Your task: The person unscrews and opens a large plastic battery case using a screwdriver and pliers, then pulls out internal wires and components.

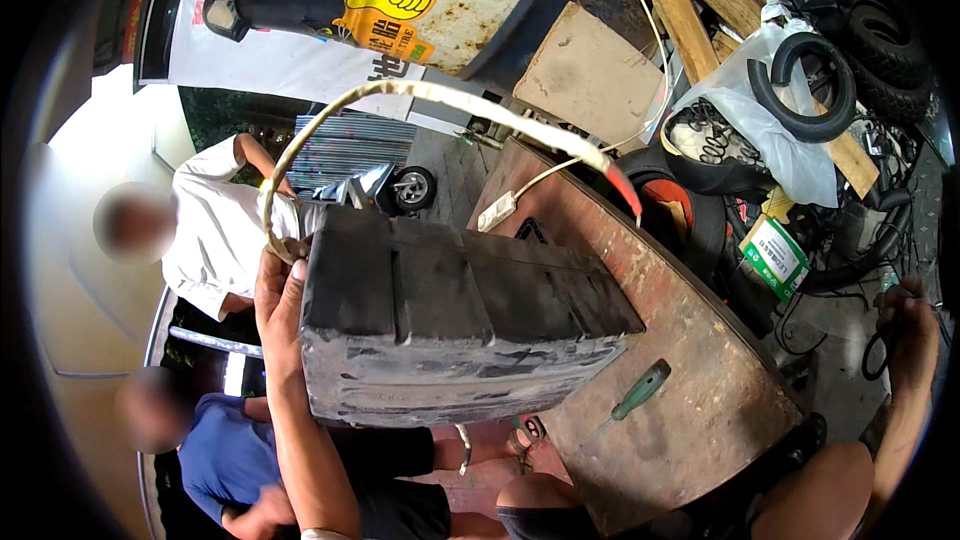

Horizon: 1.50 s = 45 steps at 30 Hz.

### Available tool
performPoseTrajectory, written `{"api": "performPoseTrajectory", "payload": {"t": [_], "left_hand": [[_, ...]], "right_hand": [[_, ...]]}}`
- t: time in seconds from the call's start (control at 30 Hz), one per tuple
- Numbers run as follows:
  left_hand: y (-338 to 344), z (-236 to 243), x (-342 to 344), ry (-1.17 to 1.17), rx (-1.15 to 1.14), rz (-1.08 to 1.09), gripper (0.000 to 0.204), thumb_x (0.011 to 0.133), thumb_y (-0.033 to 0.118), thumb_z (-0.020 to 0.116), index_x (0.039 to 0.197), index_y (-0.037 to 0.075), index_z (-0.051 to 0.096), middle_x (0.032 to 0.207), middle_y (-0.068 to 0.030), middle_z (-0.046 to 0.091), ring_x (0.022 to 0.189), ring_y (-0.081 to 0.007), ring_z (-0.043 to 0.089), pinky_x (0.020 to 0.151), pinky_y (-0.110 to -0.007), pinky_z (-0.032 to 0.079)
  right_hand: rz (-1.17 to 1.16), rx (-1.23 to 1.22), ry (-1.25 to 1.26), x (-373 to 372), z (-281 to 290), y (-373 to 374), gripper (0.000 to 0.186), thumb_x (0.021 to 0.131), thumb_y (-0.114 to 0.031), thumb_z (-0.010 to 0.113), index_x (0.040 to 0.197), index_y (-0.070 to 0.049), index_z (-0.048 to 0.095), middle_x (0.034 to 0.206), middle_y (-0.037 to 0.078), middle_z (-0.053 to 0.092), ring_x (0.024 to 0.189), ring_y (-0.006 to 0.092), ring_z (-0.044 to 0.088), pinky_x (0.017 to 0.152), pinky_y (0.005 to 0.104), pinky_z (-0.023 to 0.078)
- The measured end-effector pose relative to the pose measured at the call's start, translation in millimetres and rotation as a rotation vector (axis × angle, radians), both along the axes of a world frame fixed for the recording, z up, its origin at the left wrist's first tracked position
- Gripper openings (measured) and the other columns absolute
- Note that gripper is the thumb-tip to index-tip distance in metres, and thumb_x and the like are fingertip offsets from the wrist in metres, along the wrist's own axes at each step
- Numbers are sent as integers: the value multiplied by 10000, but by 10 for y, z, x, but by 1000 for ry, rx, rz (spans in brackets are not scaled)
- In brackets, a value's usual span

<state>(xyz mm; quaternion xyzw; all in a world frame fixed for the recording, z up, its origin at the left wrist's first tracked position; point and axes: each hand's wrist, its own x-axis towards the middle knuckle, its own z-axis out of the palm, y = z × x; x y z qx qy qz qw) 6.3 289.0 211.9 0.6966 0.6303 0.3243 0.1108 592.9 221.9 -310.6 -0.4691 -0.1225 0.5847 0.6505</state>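
Observation:
A black box-shaped battery (470, 290), scuffed grey along its side, fills the middle of the view; its right end is over the wooden tabletop. My left hand (283, 290) is closed at the battery's left end, thumb and fingers pinching a pale-sleeved cable (400, 88). That cable arches over the battery to a red-wrapped end at the right. Below the battery dangles a short pale lead (465, 448). Out at the far right, my right hand (908, 308) has curled fingers beside a thin black cord (872, 355); what it holds is unclear.
A green-handled screwdriver (640, 390) lies on the worn wooden tabletop (690, 450), near a white power strip (497, 211). Tyres (885, 55), a plastic bag (795, 130) and a green-white carton (775, 258) crowd the right. Two people, in white (225, 220) and blue (228, 450), are at left.

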Motion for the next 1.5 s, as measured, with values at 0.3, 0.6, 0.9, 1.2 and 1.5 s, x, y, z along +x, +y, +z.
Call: {"api": "performPoseTrajectory", "payload": {"t": [0.3,0.6,0.9,1.2,1.5], "left_hand": [[-81,-54,85,129,119,41,190,1073,147,687,1173,-14,676,985,-37,685,915,-99,609,848,-277,503],[-415,261,-591,-12,212,188,473,1128,385,587,1156,-63,739,935,-101,754,927,-135,648,855,-341,523],[-543,-809,-880,-507,378,244,375,1174,323,526,1216,-1,709,1071,-22,726,1021,-101,613,966,-292,487],[-629,-889,-921,-708,411,52,301,1072,282,700,1182,3,723,1006,-3,722,941,-84,600,881,-285,505],[-602,-840,-920,-676,419,85,283,1037,207,705,1191,-29,733,1062,-53,762,982,-111,648,911,-305,527]], "right_hand": [[183,80,-156,100,1182,108,422,992,-276,750,1330,-51,636,933,19,671,753,148,659,727,318,571],[193,192,-476,-308,2566,-39,194,948,-129,727,1080,-41,616,841,92,690,714,218,681,682,345,572],[610,588,-635,-1812,4448,-234,152,974,-79,690,1018,-1,567,850,86,632,738,191,672,677,326,544],[701,1344,-1457,-3507,5659,-84,129,952,-67,761,965,-2,650,776,132,611,685,275,581,650,391,472],[899,1497,-1742,-3157,4029,-559,348,742,-66,754,1079,-77,664,967,105,649,963,348,629,846,455,462]]}}
